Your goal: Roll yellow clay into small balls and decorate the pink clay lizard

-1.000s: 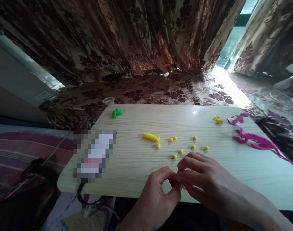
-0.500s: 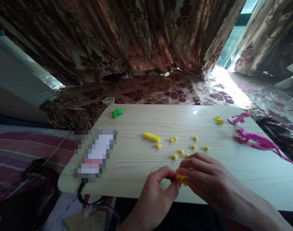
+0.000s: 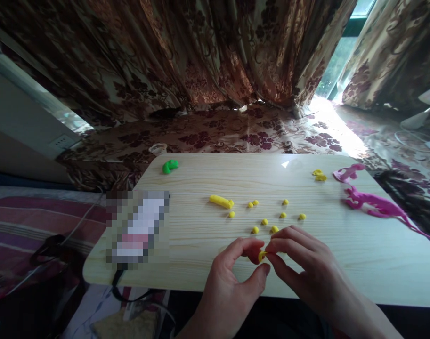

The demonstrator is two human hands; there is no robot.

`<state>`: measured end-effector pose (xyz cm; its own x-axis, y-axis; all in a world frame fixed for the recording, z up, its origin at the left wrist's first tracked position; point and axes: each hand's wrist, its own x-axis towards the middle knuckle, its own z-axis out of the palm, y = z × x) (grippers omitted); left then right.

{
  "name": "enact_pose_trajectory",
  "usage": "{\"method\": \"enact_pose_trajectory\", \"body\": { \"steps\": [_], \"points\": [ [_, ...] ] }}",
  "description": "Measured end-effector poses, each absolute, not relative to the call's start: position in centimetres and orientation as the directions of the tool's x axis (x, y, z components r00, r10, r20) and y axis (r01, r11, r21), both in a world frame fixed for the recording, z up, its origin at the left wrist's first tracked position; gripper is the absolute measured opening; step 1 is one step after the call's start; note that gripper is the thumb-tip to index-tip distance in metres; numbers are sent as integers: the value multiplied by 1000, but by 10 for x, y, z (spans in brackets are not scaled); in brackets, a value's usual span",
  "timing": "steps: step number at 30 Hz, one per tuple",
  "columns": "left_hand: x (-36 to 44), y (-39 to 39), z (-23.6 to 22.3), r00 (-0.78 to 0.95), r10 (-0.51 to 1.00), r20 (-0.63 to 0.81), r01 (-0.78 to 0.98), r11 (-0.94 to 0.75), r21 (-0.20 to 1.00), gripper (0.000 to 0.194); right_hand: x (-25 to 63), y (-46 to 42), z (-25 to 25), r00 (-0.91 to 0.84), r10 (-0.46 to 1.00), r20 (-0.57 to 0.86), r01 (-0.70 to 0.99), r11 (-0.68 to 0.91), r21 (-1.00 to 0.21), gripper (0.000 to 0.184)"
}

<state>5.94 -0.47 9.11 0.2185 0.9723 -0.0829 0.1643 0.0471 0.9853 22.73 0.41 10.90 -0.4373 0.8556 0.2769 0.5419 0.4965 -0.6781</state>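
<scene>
Between thumb and fingertips, my right hand (image 3: 306, 259) pinches a small curved piece of yellow modelling clay (image 3: 262, 256). Close on its left is my left hand (image 3: 232, 278), its thumb spread away from the index finger and the curled fingertips against or just beside the clay; contact is hard to make out. Beyond both hands lie several small yellow clay balls, one of them (image 3: 274, 230) just past my right fingertips and another (image 3: 255, 230) to its left. A thick yellow clay roll (image 3: 221, 202) rests farther back.
The wooden table (image 3: 200, 245) also bears a green clay piece (image 3: 170, 166) at the far left and a blurred-out device (image 3: 139, 230) with a black strap. Flattened yellow scraps (image 3: 320, 176) and pink clay figures (image 3: 375, 202) lie on the right. Patterned curtains (image 3: 218, 56) hang behind.
My left thumb has parted from the index finger and come off the yellow clay. The right hand now pinches the piece, which has turned, and its fingers have shifted slightly.
</scene>
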Motion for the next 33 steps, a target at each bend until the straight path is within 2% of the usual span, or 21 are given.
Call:
{"method": "enact_pose_trajectory", "body": {
  "steps": [5, 9, 12, 16, 20, 23, 28, 33],
  "points": [
    [60, -3, 91, 186, 978, -93, 131, 69, 989, 14, 226, 5, 105, -438, 832, 342, 585, 552, -594, 18],
    [60, -2, 86, 125, 973, -194, 19, 193, 981, 18, 226, 1, 96, -280, 866, 414, 605, 494, -624, 30],
    [61, -3, 84, 124, 966, -226, -16, 229, 973, 19, 225, -1, 93, -197, 894, 402, 590, 436, -680, 22],
    [63, -5, 89, 170, 967, -187, -13, 192, 981, 18, 222, 0, 93, -223, 894, 388, 552, 444, -706, 15],
    [64, -4, 92, 187, 970, -158, 1, 161, 987, 20, 220, 1, 92, -242, 854, 460, 571, 509, -644, 18],
    [65, -3, 89, 178, 964, -198, -54, 211, 976, 18, 221, 0, 90, -249, 831, 498, 584, 539, -607, 22],
    [66, -1, 81, 139, 948, -285, -208, 309, 928, 20, 222, -4, 89, -178, 865, 469, 588, 475, -654, 31],
    [67, -2, 82, 163, 945, -284, -239, 317, 918, 20, 221, -3, 88, -129, 896, 425, 573, 417, -706, 15]
  ]
}}
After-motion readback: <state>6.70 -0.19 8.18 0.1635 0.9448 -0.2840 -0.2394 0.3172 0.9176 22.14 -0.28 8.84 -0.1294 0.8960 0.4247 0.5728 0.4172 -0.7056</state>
